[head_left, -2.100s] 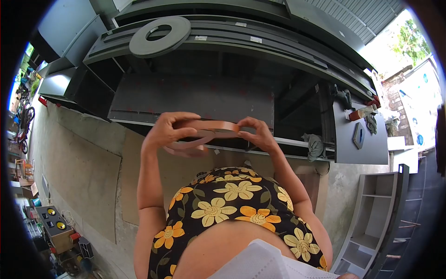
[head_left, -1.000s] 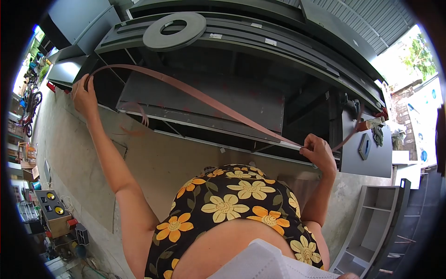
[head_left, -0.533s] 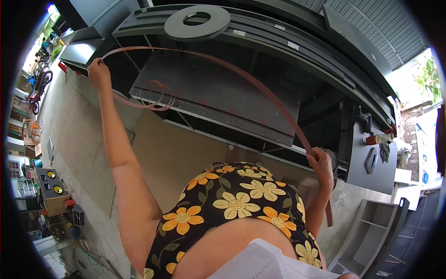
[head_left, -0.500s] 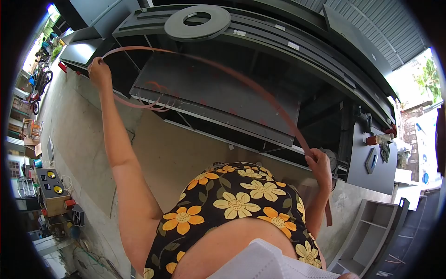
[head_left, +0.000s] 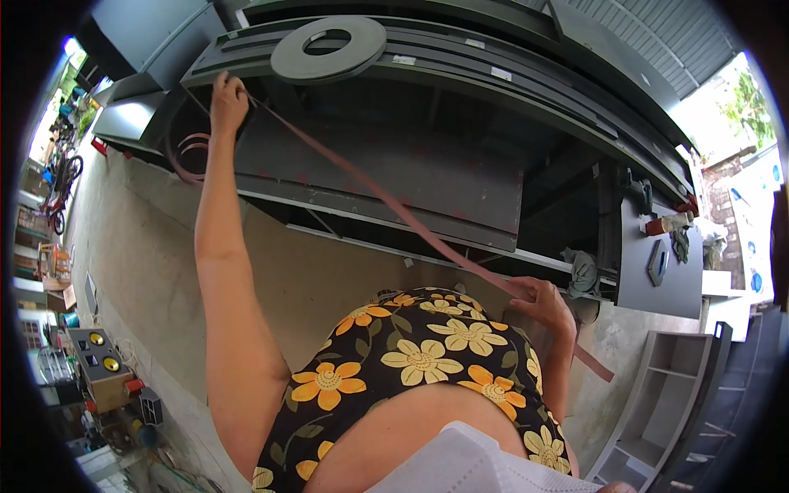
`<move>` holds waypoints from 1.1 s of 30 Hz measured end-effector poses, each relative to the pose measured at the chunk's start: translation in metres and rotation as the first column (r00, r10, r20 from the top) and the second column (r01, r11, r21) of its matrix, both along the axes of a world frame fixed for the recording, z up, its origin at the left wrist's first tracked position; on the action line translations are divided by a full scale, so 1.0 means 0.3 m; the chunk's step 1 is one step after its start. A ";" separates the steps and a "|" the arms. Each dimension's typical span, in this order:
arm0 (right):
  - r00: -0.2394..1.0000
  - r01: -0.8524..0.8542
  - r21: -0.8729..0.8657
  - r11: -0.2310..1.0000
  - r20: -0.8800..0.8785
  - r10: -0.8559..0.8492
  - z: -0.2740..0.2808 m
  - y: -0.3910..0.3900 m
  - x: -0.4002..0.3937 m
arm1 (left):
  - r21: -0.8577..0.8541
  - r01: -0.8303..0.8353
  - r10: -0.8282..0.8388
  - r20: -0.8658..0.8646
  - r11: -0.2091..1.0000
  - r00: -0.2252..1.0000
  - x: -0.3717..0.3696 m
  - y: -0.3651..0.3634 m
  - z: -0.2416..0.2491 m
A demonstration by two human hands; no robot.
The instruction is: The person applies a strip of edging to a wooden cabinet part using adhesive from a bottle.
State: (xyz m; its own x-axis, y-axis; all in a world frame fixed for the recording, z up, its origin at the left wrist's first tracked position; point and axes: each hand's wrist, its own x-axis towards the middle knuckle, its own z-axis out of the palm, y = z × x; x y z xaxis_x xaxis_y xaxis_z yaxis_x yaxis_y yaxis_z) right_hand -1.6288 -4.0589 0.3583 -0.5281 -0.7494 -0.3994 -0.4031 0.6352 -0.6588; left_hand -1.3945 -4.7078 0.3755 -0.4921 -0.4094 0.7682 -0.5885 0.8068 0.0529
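Note:
A long, thin reddish-brown strip of edge banding [head_left: 370, 182] stretches diagonally between my two hands. My left hand [head_left: 228, 104], raised at the upper left by the cabinet front, is closed on its far part. Loose curls of the strip hang to the left of that wrist. Close to my body on the right, my right hand [head_left: 545, 306] pinches the strip between thumb and fingers. A short tail sticks out beyond that hand toward the lower right. On the dark cabinet frame [head_left: 575, 115] lies a flat grey roll of banding [head_left: 288, 62], which neither hand touches.
A dark panel [head_left: 386, 177] lies in front of me inside the frame. To the right, a grey board [head_left: 657, 283] carries a hexagonal piece, a bottle and a rag. A grey shelf unit [head_left: 657, 403] stands at lower right. Speakers [head_left: 103, 353] are at far left.
My left hand has moved right and up, and my right hand slightly down and left. The strip, bowed upward before, is now nearly straight; its loose curls have swung left.

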 end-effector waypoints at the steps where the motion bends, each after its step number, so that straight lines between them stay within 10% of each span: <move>1: 1.000 0.006 -0.013 1.000 -0.001 -0.006 0.001 0.010 0.004 | 0.035 0.041 -0.041 0.008 0.999 0.999 -0.031 -0.008 -0.049; 12: 0.984 0.112 0.010 0.994 -0.140 -0.110 0.077 0.059 0.054 | 0.581 -0.147 -0.066 0.329 0.800 0.942 -0.134 0.046 -0.658; 19: 0.979 0.073 -0.002 0.997 -0.188 -0.072 -0.024 -0.005 0.029 | 0.661 -0.204 -0.008 0.303 0.722 0.953 -0.119 0.132 -0.749; 33: 0.920 -0.050 -0.059 0.997 -0.392 0.023 -0.229 -0.333 -0.089 | 0.826 0.280 -0.062 -0.287 0.490 0.956 -0.160 0.664 -0.615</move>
State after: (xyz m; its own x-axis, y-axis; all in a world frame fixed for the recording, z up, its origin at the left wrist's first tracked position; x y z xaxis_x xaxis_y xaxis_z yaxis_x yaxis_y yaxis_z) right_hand -1.6555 -4.1588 0.2897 -0.6039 -0.7887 -0.1151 -0.6592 0.5754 -0.4841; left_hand -1.4425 -4.5086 0.1912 -0.5165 -0.8380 0.1760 -0.3322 0.3855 0.8608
